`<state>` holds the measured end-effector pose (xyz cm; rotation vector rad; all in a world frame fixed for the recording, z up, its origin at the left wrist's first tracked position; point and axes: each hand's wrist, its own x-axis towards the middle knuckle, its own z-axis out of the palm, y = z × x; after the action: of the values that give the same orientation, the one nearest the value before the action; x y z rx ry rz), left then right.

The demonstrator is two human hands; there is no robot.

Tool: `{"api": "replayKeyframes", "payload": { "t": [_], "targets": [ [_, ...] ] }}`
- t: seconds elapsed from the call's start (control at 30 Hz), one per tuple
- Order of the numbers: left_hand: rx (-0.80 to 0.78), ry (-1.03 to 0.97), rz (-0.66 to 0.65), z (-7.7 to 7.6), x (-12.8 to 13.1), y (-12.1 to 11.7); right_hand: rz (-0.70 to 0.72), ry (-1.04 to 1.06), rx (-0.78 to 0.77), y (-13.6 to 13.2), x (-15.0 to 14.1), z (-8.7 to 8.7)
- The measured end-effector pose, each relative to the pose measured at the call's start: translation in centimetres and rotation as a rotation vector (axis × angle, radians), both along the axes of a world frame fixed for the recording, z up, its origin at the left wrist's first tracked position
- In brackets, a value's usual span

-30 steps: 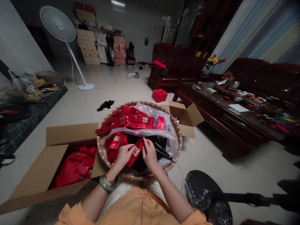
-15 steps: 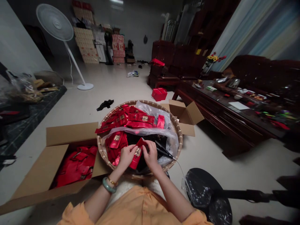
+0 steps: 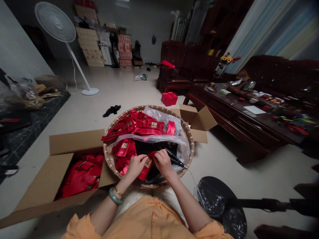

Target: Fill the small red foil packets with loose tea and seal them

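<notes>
A red packet (image 3: 145, 170) with a pale label is pinched at its top edge between my two hands, over the near part of a round woven basket (image 3: 191, 146). My left hand (image 3: 136, 165) grips its left upper corner; my right hand (image 3: 163, 161) grips the right one, fingers closed. Just right of my right hand lies a black, tong-shaped tool (image 3: 175, 158) with a white cord. Several red packets (image 3: 151, 124) lie in the basket's far half and along its left side. Clear plastic sheeting (image 3: 183, 143) lines the basket around dark loose contents (image 3: 156, 147).
At left stands an open carton (image 3: 59, 142) with red packets inside. Another open carton (image 3: 199, 121) sits behind the basket at right. A black round base (image 3: 211, 189) with a pole is at lower right. Beyond are a dark wooden table (image 3: 231, 122), a red box (image 3: 169, 99) and a white fan (image 3: 58, 25).
My right hand has moved slightly right and turned its fingers downward. The packet's top edge has folded down and is stretched between both hands. The view has shifted a little.
</notes>
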<state>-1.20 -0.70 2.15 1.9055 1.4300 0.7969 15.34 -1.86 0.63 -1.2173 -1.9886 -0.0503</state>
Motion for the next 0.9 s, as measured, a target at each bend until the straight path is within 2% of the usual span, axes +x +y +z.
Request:
{"api": "replayKeyframes", "payload": {
  "t": [0.1,0.27,0.33,0.43,0.63,0.8,0.9],
  "targets": [
    [0.003,0.027,-0.027,-0.2,0.1,-0.1,-0.002,0.022,-0.098,-0.1,0.0,0.1],
    [0.075,0.206,-0.062,-0.5,0.1,-0.5,-0.177,0.255,-0.370,-0.2,-0.1,0.0],
    [0.071,0.245,-0.092,-0.5,0.0,-0.7,-0.193,0.321,-0.487,-0.1,0.2,-0.1],
    [0.021,0.189,-0.141,-0.5,-0.1,-0.7,-0.136,0.329,-0.582,0.1,0.8,-0.2],
    [-0.148,-0.078,-0.157,-0.6,-0.4,0.3,-0.018,0.325,-0.613,-0.1,1.7,0.6],
    [-0.172,-0.058,-0.182,0.2,-0.9,1.1,0.170,0.406,-0.683,-0.6,1.4,0.9],
    [-0.102,-0.020,-0.189,0.8,-1.1,1.0,0.257,0.579,-0.775,-0.7,1.2,0.9]
  ]
}}
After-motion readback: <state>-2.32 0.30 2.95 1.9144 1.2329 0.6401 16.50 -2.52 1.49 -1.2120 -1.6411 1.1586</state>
